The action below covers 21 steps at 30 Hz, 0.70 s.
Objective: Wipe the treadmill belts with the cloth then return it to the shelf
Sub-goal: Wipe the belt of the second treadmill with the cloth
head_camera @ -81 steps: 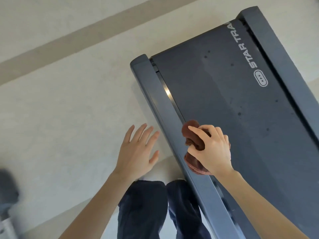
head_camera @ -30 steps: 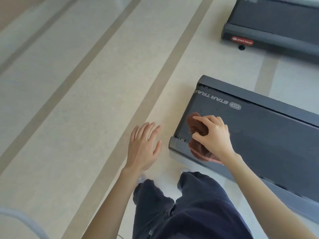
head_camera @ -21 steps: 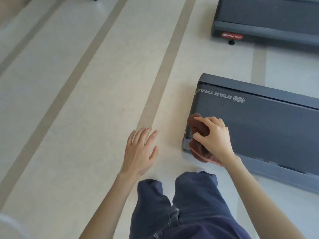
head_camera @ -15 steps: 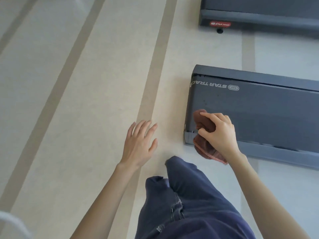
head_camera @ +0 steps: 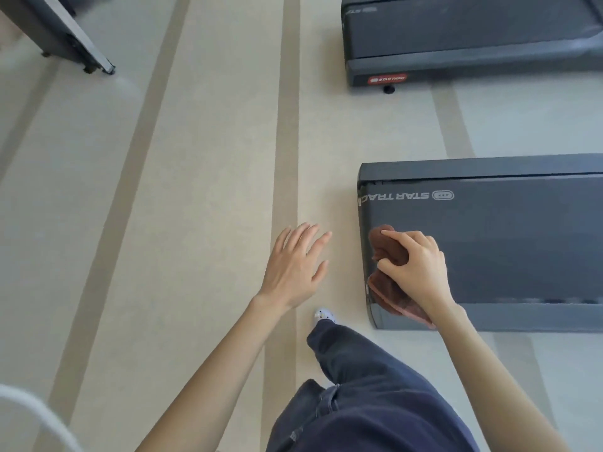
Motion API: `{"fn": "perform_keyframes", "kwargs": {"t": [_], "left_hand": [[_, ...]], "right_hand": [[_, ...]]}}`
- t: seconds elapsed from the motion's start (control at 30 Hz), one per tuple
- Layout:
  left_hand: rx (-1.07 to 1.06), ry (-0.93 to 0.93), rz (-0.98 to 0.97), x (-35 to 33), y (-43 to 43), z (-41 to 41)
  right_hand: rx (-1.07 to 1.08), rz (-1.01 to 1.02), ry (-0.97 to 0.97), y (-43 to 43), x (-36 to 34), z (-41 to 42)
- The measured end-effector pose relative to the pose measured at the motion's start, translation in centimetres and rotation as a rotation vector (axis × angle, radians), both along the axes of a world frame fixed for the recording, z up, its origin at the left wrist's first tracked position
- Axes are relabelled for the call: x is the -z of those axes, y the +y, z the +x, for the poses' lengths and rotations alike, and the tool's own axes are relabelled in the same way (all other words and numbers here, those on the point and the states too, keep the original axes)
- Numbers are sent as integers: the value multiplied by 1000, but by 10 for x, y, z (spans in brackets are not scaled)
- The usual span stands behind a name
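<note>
Brown cloth [head_camera: 387, 247], bunched in the right hand's [head_camera: 417, 272] curled fingers, now reaches the near treadmill's [head_camera: 522, 249] end corner; left hand [head_camera: 293, 265] hovers open beside it; a second treadmill [head_camera: 473, 31] beyond likely awaits wiping.

The near treadmill [head_camera: 522, 252] runs off the R edge; far treadmill [head_camera: 456, 31] cut by top & R edges, dark frame [head_camera: 62, 37] top-left also cropped. Brown cloth [head_camera: 385, 247] is partly hidden under the right grip [head_camera: 416, 272], so its full shape can't be told. Btm-left white curved thing [head_camera: 29, 415] is blurred & cropped, unidentifiable; shoe [head_camera: 324, 315] mostly under the trouser leg [head_camera: 375, 386].
</note>
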<state>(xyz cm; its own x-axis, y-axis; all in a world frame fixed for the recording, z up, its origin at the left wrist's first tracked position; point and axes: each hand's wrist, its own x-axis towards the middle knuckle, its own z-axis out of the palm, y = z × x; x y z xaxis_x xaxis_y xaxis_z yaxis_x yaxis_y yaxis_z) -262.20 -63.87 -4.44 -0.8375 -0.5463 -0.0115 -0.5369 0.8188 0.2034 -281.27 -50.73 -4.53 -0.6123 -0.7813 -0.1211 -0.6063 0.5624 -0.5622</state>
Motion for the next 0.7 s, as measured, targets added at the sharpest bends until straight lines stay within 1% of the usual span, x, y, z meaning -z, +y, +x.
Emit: {"fn": "perform_keyframes", "kwargs": {"t": [0.1, 0.17, 0.23, 0.5, 0.7], "left_hand": [[65, 5, -33, -7, -44, -34], [105, 6, -31, -7, -65, -55], [163, -3, -20, -3, -81, -75], [485, -69, -18, 24, -141, -158], [749, -72, -22, 39, -217, -220]], "right_hand": [[38, -57, -32, -35, -8, -23], [35, -31, 13, -50, -10, -40], [83, -9, 20, -57, -9, -54], [377, 25, -45, -69, 17, -78], [631, 30, -61, -116, 41, -90]]}}
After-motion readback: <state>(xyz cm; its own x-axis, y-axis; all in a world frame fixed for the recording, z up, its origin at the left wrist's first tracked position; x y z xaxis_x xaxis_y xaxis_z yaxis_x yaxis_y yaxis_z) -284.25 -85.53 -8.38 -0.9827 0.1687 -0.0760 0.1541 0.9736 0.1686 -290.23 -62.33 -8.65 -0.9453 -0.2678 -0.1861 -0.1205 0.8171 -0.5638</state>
